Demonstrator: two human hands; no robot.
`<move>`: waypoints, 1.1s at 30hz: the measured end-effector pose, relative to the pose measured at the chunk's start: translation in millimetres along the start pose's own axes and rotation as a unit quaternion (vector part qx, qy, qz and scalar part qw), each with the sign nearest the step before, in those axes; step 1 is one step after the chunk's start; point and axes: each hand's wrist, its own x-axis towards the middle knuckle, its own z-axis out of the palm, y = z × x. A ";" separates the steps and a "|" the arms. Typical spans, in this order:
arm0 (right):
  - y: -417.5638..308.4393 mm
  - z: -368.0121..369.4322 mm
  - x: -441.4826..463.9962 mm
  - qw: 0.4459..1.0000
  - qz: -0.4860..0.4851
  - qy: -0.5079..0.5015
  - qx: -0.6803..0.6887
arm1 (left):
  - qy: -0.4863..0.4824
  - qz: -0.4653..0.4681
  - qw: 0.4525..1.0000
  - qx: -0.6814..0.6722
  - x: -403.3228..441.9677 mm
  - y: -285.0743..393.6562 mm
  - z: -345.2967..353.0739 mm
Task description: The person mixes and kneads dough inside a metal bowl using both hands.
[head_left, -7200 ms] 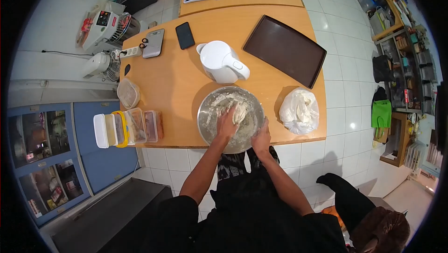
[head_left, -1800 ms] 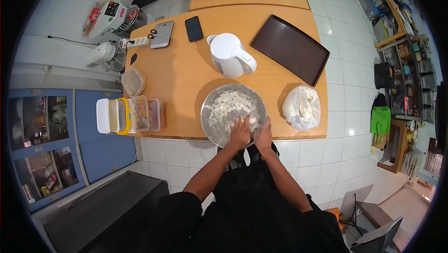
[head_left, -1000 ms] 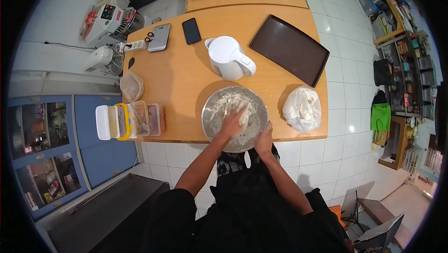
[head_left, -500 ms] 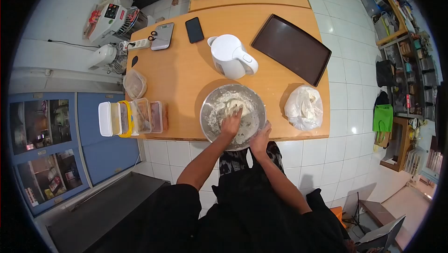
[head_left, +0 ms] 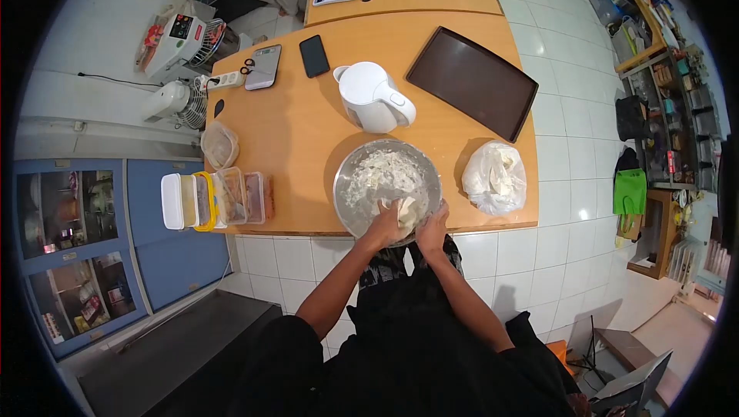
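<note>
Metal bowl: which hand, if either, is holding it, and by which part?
The right hand holds the metal bowl by its near right rim. The left hand is at the dough inside; whether it grips cannot be told.

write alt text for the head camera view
A person's left hand touches floury dough in a metal bowl, with the right hand against its edge. Beyond the bowl stands a white kettle; a dark tray and plastic bag are to the right.

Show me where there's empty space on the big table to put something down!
The widest bare patch of table lies between the plastic tubs and bowl, in front of the phone. A smaller one runs between kettle and tray. It's crowded at the tubs, packed close together, and at the bowl, where the left hand and right hand are.
</note>
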 end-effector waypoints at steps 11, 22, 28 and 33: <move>12.7 -1.1 4.7 0.995 0.011 -0.099 -0.030 | 0.074 0.112 0.961 0.244 37.6 20.3 3.3; 9.9 2.9 -1.1 0.998 -0.030 -0.044 -0.042 | 0.166 0.078 0.954 0.238 86.6 -15.6 -31.3; -1.8 1.8 -0.7 0.999 -0.012 -0.045 -0.022 | 0.135 0.128 0.983 0.005 50.5 -23.8 -40.6; 6.4 11.1 -0.8 1.000 -0.010 -0.022 -0.018 | 0.026 0.154 0.984 0.090 6.8 8.3 -9.4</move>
